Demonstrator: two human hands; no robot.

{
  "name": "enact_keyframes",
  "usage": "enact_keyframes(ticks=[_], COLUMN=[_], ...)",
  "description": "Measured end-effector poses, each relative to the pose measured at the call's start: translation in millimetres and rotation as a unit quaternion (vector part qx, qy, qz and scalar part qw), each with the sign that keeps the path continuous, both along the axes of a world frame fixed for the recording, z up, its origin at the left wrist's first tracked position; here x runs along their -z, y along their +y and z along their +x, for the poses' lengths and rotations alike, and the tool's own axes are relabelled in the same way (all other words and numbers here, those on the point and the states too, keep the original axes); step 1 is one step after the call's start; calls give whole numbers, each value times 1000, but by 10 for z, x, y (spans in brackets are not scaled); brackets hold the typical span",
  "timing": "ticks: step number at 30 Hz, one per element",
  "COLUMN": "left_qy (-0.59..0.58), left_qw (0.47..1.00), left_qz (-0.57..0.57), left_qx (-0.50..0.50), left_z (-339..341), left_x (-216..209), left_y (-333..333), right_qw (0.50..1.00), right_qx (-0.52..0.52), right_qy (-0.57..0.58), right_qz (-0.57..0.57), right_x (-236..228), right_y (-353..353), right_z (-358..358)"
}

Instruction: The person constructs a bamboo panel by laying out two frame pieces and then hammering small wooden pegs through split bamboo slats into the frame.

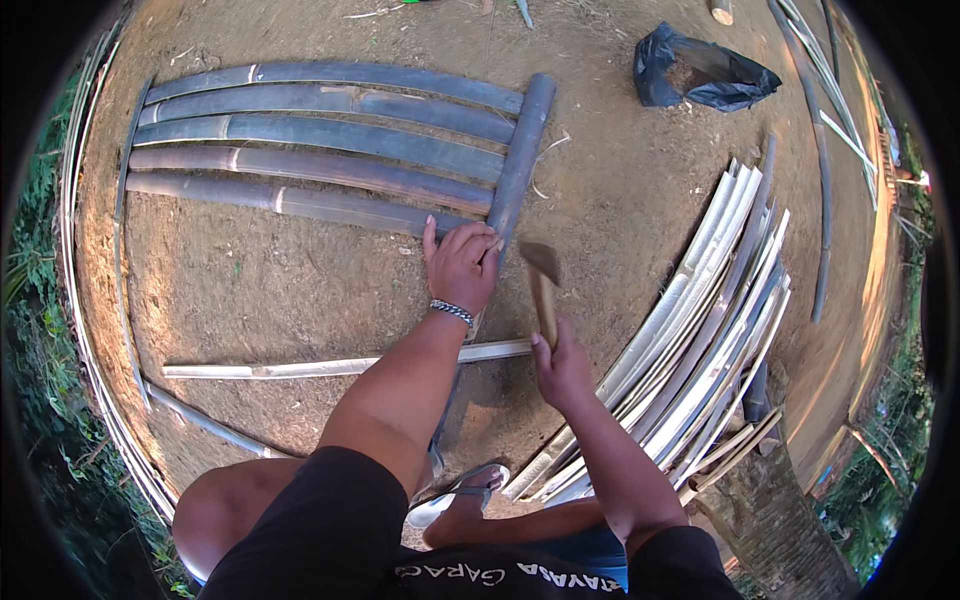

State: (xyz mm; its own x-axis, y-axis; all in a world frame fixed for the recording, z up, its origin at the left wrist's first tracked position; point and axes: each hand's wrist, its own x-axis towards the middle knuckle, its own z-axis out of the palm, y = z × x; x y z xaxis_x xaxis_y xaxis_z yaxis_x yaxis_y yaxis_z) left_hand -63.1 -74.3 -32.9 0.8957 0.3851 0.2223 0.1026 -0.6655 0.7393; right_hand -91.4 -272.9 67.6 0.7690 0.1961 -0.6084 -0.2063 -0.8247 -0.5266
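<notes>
Bamboo slats (350,135), five of them, smooth, rounded and dark-skinned with pale node rings, are laid in a row left of a round bamboo crossbar (525,145), apparently already placed. The crossbar's near end is touched by the left hand (465,265); whether anything is pinched cannot be told. Right of that end, a wooden-handled hammer (543,300) is gripped by the right hand (565,370). Farther right of the crossbar, pale split strips (700,290) are heaped, seemingly unused.

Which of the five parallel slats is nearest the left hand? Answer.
Lowest slat of the five: its right end reaches the left hand; others lie beyond.
</notes>
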Motion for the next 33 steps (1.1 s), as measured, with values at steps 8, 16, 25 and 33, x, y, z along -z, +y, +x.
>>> enact_keyframes(ticks=[8,16,25,33], left_qy=[-1,-8,-5,-9], left_qw=[1000,1000,1000,1000], left_qz=[3,10,9,8], left_qx=[-2,-7,-9,-12], left_z=[-17,3,22,21], left_x=[19,9,23,31], left_y=[4,-6,-16,-10], right_qw=[994,992,994,997], right_qx=[-5,-29,-9,-4], right_qy=[-82,-105,-99,-69], right_qz=[74,65,50,30], right_x=[66,-16,115,62], right_y=[148,136,136,117], right_z=[-80,-41,-48,24])
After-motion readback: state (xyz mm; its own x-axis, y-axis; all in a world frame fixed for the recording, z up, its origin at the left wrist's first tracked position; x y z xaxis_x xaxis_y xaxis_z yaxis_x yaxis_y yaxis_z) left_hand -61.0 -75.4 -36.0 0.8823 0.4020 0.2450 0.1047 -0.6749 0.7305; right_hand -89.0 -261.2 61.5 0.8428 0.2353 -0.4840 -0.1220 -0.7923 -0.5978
